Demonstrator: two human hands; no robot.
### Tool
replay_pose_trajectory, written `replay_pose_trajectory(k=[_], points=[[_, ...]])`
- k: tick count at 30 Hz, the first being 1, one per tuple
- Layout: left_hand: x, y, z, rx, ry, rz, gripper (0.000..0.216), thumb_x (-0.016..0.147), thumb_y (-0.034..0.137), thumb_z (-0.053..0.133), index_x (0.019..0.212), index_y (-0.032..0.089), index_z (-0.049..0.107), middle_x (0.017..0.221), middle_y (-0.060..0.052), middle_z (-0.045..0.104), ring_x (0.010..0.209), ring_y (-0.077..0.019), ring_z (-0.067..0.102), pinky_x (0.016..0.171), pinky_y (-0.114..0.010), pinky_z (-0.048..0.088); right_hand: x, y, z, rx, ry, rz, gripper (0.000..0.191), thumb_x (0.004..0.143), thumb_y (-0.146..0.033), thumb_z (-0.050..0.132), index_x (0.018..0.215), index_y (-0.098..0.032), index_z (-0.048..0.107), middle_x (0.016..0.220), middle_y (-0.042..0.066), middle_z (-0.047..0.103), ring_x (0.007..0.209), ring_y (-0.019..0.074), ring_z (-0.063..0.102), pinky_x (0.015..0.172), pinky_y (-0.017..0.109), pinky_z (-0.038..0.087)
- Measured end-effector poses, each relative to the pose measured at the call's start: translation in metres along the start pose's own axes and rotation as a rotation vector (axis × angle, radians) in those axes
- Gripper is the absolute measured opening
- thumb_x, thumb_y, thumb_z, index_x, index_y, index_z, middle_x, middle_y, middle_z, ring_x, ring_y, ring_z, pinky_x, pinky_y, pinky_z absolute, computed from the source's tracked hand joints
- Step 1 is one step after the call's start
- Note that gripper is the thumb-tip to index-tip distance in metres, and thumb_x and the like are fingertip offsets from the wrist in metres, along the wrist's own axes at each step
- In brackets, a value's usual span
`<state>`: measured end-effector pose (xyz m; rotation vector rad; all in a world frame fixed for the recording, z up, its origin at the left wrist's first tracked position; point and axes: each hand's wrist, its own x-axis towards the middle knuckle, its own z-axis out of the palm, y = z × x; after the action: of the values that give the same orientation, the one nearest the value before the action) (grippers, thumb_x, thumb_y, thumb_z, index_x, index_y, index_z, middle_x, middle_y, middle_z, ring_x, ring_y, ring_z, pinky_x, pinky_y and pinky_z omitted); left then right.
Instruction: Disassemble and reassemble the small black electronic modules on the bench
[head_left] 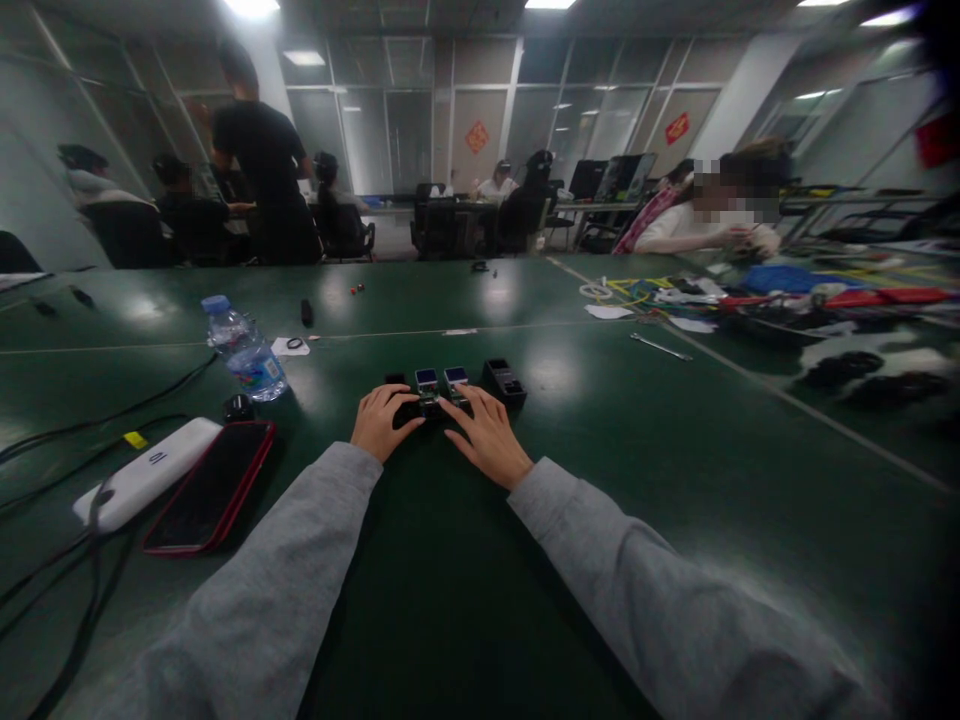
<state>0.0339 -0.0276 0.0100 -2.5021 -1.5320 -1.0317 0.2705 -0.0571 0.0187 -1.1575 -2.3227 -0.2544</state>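
Two small circuit boards with little screens lie side by side on the green table: a left board [427, 381] and a right board [455, 377]. My left hand [381, 422] curves beside the left board, its fingertips over a dark piece and its thumb held apart. My right hand [486, 432] reaches over the lower part of the right board, fingers spread, one fingertip close to the left board. Whether the fingertips press on the parts is hard to see. A black open case [504, 383] stands just right of the boards. Another black part [394, 380] shows partly behind my left fingers.
To the left are a water bottle [244, 350], a red-edged phone [214, 490], a white power bank [150, 475] and black cables [94, 560]. A wrench [660, 347] lies right, before a heap of cables and cloth [795, 280]. Several people sit or stand beyond the table.
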Motion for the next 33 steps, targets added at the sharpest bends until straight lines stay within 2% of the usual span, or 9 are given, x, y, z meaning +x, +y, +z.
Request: replay_pose_trajectory(k=[2,6,12,24,29,33], points=[[0.0,0.001,-0.001,0.016,-0.004,-0.001,0.037,0.082,0.04,0.069,0.115,0.026,0.061,0.127,-0.006,0.059,0.12,-0.027,0.052,0.1,-0.049,0.043,-0.001,0.004,0.003,0.019,0.052,0.089,0.049,0.095,-0.029,0.055,0.142,-0.02,0.043,0.144,0.015,0.036,0.134,0.0315,0.032,0.105,0.051,0.039],[0.0,0.002,-0.002,0.037,-0.03,0.001,0.039,0.083,0.04,0.069,0.118,0.026,0.06,0.129,-0.007,0.058,0.121,-0.0279,0.051,0.1,-0.05,0.043,-0.002,0.014,0.011,0.087,0.13,0.257,0.038,0.097,-0.03,0.049,0.132,-0.014,0.05,0.131,0.017,0.047,0.121,0.0303,0.045,0.099,0.05,0.046],[0.0,0.001,-0.002,0.041,-0.054,-0.002,0.037,0.084,0.039,0.068,0.118,0.026,0.059,0.128,-0.006,0.058,0.12,-0.0264,0.052,0.1,-0.049,0.044,-0.002,0.013,0.012,0.209,0.058,0.208,0.037,0.098,-0.027,0.045,0.132,-0.014,0.05,0.12,0.013,0.053,0.109,0.0243,0.055,0.093,0.04,0.052],[0.0,0.0,0.0,0.053,-0.027,0.016,0.038,0.085,0.04,0.067,0.119,0.026,0.059,0.13,-0.007,0.058,0.122,-0.027,0.052,0.1,-0.05,0.043,-0.003,0.011,0.009,0.189,0.016,0.173,0.042,0.099,-0.029,0.044,0.139,-0.015,0.046,0.128,0.014,0.05,0.113,0.0247,0.054,0.096,0.041,0.052],[-0.002,0.005,0.0,0.156,-0.078,0.141,0.047,0.089,0.041,0.061,0.134,0.03,0.051,0.143,-0.005,0.052,0.133,-0.0275,0.043,0.108,-0.051,0.034,-0.002,0.01,0.01,0.183,0.031,0.165,0.041,0.099,-0.028,0.043,0.137,-0.014,0.046,0.128,0.015,0.05,0.115,0.0257,0.054,0.098,0.043,0.051],[-0.004,0.009,0.0,0.232,-0.071,0.205,0.041,0.093,0.039,0.055,0.133,0.036,0.052,0.143,-0.002,0.052,0.135,-0.0267,0.042,0.11,-0.053,0.027,-0.002,0.01,0.012,0.175,0.044,0.163,0.04,0.099,-0.028,0.042,0.136,-0.014,0.047,0.127,0.015,0.051,0.115,0.0259,0.053,0.099,0.043,0.05]])
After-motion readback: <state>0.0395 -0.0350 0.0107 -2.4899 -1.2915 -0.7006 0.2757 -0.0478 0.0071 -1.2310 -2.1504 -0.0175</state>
